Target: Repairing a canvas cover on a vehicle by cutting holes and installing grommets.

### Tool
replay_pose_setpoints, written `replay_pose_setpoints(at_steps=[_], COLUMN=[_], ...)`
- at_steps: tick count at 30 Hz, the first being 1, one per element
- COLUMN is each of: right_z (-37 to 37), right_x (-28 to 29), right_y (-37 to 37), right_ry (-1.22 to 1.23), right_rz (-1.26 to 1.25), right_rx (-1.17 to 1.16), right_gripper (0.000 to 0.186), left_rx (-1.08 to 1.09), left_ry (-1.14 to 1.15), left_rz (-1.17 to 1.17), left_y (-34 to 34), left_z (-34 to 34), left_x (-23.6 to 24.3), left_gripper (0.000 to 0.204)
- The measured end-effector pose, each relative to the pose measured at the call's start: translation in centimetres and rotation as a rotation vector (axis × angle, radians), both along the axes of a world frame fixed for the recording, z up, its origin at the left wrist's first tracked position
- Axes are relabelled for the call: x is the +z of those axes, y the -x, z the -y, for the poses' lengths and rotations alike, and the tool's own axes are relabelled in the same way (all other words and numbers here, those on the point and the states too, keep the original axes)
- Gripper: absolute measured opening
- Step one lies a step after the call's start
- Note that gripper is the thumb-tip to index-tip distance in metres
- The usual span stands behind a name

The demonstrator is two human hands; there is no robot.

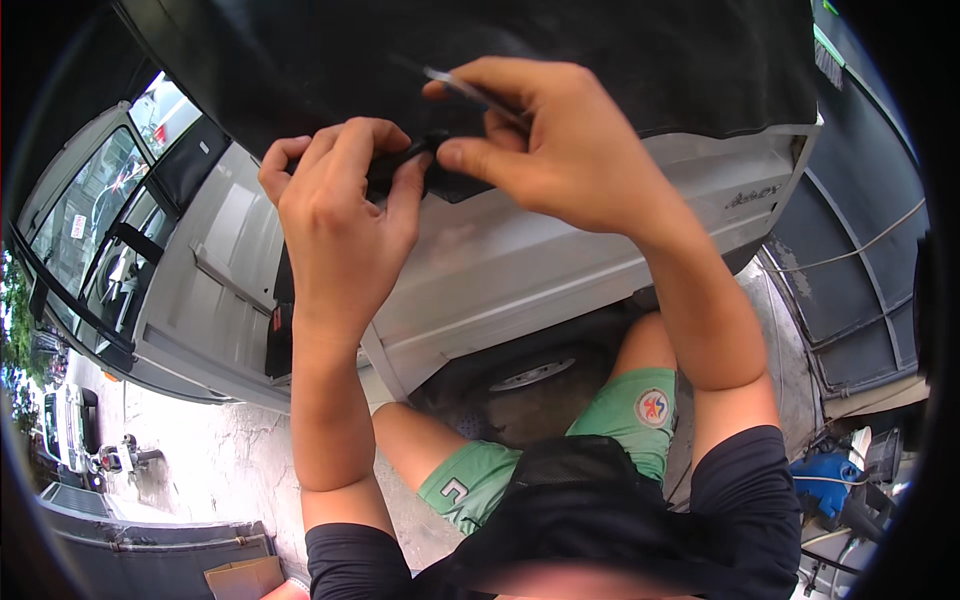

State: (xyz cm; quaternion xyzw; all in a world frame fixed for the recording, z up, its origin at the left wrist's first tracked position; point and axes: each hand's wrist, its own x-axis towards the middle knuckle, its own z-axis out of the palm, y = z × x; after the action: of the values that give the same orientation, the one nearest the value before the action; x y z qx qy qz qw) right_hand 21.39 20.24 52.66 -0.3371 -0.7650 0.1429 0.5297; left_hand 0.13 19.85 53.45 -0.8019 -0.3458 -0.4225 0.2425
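From my remote seat, the white vehicle (520, 270) fills most of the view, its side panel facing me. A black cover (650, 60) hangs over the upper part of that panel, with a loose lower edge. Next in size come my 2 grips, the left grip (345, 200) and the right grip (575, 140), raised close together in front of the cover.

The left grip pinches a dark piece (405, 160) between thumb and fingers at the cover's edge; dark on dark, I can't tell whether it's a fold or a separate part. The right grip curls around a slim metallic tool (470, 92), blurred, its thumb near that piece.

I judge 2 risks: with the fingers this close, a slip of the tool could nick the left grip or tear the cover, and a loosened pinch could let the piece drop away.
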Motion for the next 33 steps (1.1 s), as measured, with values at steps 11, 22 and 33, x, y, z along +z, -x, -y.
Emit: replay_pose_setpoints(at_steps=[11, 22, 33], right_z=[-0.9, 2.3, 1.2], right_x=[-2.6, -6.8, -6.3], right_y=[0.1, 0.4, 7.0], right_ry=[-0.142, 0.32, 0.198], right_rz=[-0.73, -0.442, -0.321], right_rx=[0.159, 0.209, 0.309], right_gripper=[0.013, 0.016, 0.025], left_rx=[-0.084, -0.55, -0.705], left_ry=[0.014, 0.31, 0.64], left_rz=[0.005, 0.926, 1.086], left_y=[1.4, 3.5, 4.4], left_z=[0.0, 2.5, 4.6], left_x=[-0.2, -7.1, -6.3], left_gripper=[0.016, 0.084, 0.038])
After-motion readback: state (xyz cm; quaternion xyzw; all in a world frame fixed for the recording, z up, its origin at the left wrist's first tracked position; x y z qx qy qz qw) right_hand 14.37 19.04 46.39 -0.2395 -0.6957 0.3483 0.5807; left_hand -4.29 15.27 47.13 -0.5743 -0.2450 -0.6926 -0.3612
